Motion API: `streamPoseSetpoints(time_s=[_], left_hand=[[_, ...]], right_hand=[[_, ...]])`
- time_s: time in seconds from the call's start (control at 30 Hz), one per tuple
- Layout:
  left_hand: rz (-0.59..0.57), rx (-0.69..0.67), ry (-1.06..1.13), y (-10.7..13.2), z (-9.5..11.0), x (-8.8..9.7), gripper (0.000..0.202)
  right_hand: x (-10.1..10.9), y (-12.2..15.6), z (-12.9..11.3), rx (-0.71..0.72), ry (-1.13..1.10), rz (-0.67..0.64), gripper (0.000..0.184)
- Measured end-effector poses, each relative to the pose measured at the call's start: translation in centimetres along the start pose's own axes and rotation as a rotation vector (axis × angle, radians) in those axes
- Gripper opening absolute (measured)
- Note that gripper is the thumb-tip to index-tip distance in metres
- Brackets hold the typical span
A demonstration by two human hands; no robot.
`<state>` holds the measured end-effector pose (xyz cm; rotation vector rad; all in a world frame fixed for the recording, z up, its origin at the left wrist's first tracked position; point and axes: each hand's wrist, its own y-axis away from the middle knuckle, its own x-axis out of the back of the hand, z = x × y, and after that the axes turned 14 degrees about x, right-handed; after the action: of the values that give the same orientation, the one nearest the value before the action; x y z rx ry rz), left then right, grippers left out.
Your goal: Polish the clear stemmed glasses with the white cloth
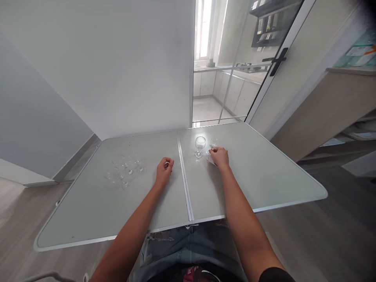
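Pinching a clear glass (pixel 208 156) in the right hand (pixel 212 151), just beside an upright stemmed glass (pixel 200 143) on the worktop (pixel 258 176). Left hand (pixel 170 161) near centre seam (pixel 183 180), grip curled; can't tell if it's holding anything. Clustered glasses (pixel 130 170) farther left.

White wall (pixel 117 70), gridded glass door (pixel 233 68), black handle (pixel 279 62), bright window (pixel 206 29), grey floor (pixel 337 219)
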<state>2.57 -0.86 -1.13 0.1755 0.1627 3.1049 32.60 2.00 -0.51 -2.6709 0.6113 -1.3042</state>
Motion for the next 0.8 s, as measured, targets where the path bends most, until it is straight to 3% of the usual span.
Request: streamPoseSetpoints(time_s=[0.8], left_hand=[[-0.015,-0.019,-0.028,0.5,0.6,-0.1,0.033]], right_hand=[[-1.5,-0.3,-0.3,-0.024,0.027,-0.021,0.030]])
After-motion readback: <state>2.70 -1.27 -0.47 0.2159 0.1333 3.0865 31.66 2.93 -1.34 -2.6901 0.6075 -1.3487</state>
